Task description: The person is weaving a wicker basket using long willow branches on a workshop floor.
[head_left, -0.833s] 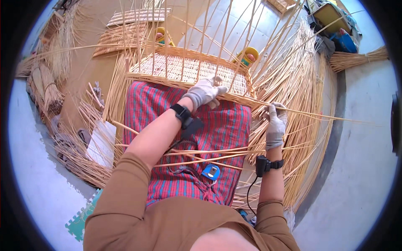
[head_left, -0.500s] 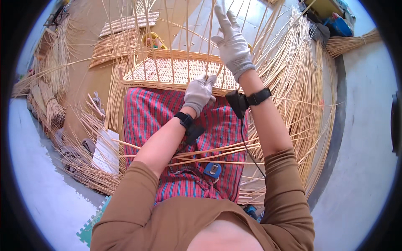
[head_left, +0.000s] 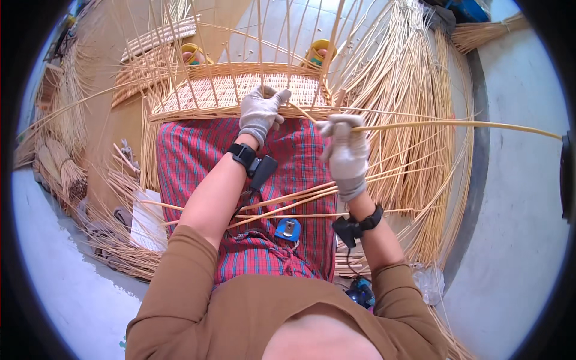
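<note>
Across the far end of the red checked cloth sits the woven basket, and what a bristling sight it is! Shallow so far, longer from left to right than it is deep, it shows a pale, closely woven floor, cream rows flecked with pinkish tones. Around that runs a low wall of honey-tan strands, packed tight along the near side. Up from the edges rise the upright stakes, thin, tall and bare, leaning at slightly different angles, many running out at the top of the view. A thick, stubby post marks the near right corner.

Now the hands, both in pale gloves! The left hand clasps the near wall close to its middle, thumb on top, fingers tucked below. Over on the right, the right hand has its fingers curled around a long rod, yellowish and smooth, one stretch slanting up to the basket's near side, the other sweeping far out to the right in a gentle bow. Nearer the body, loose rods cross the cloth above a blue tape measure.
</note>
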The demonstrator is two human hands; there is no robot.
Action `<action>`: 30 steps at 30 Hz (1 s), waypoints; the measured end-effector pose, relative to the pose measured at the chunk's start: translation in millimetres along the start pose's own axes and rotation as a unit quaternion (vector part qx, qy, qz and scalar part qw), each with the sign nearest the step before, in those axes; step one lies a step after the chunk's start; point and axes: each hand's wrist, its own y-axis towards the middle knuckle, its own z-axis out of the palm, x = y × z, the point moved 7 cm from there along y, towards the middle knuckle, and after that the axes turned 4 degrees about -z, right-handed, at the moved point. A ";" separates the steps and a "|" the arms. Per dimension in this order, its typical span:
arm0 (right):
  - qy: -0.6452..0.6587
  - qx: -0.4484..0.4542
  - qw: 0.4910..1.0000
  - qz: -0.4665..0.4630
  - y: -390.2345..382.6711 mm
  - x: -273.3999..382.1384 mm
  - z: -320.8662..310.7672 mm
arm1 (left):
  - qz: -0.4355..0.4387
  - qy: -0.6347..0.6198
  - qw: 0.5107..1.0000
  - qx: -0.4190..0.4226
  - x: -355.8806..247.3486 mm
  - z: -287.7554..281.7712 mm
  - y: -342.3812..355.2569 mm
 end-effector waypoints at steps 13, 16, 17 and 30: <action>-0.229 -0.202 0.944 0.123 27.3 -82.0 -145.1 | 0.003 0.285 0.952 0.115 -5.7 85.3 5.2; -0.282 -0.070 0.956 0.027 104.1 -71.9 -85.6 | 0.030 0.257 0.963 0.080 -13.6 88.9 7.7; -0.313 -0.018 0.949 -0.037 126.4 -66.9 -59.8 | 0.013 0.248 0.966 0.073 -12.1 87.6 6.9; -0.591 0.122 0.786 0.133 36.5 -48.4 -90.8 | 0.036 0.155 0.978 0.134 -7.6 88.8 -3.1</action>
